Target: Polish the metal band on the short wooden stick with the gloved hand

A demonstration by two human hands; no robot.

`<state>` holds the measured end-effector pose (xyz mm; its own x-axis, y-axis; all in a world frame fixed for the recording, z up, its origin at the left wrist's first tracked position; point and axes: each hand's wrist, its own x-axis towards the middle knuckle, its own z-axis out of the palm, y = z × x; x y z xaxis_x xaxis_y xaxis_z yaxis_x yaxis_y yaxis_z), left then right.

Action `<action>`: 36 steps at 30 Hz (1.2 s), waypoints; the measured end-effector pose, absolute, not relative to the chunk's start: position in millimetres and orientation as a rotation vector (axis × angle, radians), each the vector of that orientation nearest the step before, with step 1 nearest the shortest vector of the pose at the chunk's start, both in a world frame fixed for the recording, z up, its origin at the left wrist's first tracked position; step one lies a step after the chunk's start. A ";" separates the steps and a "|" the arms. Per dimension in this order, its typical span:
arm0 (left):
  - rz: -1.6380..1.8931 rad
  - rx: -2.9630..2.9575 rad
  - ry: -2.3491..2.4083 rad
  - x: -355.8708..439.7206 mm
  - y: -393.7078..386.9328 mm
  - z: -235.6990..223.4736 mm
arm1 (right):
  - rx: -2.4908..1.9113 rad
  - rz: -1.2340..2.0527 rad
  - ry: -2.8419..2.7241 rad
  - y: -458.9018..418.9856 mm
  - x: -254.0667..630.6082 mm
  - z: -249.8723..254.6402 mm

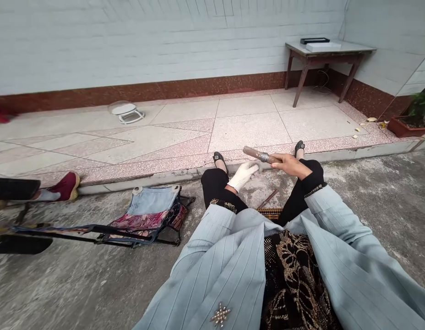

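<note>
My right hand point(290, 165) is bare and closed round one end of a worn wooden stick point(252, 151). Silvery wire point(264, 157) is wound round the stick's middle, and its free end points left. Just below that end is my left hand point(245, 175), in a white knitted glove. Its fingers are drawn together and point right; a grey blur by their tips hides whether they hold anything. On the ground between my legs lies a thin tool with a reddish handle point(269, 198). Nearer my body, the edge of a yellow-and-black woven piece point(270, 213) shows under my jacket.
To my left stands a low folding chair point(144, 208) with patterned cloth, beside a person's red shoe point(66, 187). A raised tiled ledge point(185, 133) runs ahead, bearing a small white stool point(125, 110) and a table point(331, 49). A planter point(408, 126) is far right.
</note>
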<state>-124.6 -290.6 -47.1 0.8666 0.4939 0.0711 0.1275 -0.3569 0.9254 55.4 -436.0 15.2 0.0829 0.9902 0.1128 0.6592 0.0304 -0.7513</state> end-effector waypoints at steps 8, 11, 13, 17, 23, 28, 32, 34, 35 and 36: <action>0.286 2.434 0.495 -129.4 -265.3 -70.9 | -2.084 0.286 -1.530 -381.3 59.2 -51.5; 0.172 2.574 0.510 -132.6 -279.0 -91.2 | -2.142 0.315 -1.534 -392.9 44.8 -79.0; 0.134 2.617 0.473 -133.8 -290.3 -100.8 | -2.224 0.331 -1.581 -400.9 37.5 -91.0; 0.143 2.750 0.453 -133.6 -303.5 -97.3 | -2.320 0.279 -1.644 -401.2 38.9 -84.6; 0.358 2.991 0.452 -131.0 -308.3 -42.4 | -2.348 0.274 -1.804 -402.4 59.7 -32.2; 0.432 2.580 0.254 -136.3 -311.0 -3.4 | -2.016 0.829 -2.204 -447.9 64.7 13.4; 0.457 2.198 0.334 -139.0 -319.5 -6.4 | -1.370 1.028 -2.075 -477.2 52.6 40.3; 0.458 2.193 0.374 -137.5 -328.4 -14.2 | -1.478 0.745 -1.883 -480.2 47.3 39.5; 0.455 2.200 0.373 -136.8 -332.6 -18.0 | -1.595 0.570 -1.807 -479.5 46.4 35.8; 0.456 2.235 0.383 -136.5 -336.2 -21.5 | -1.722 0.409 -1.746 -478.2 46.5 30.7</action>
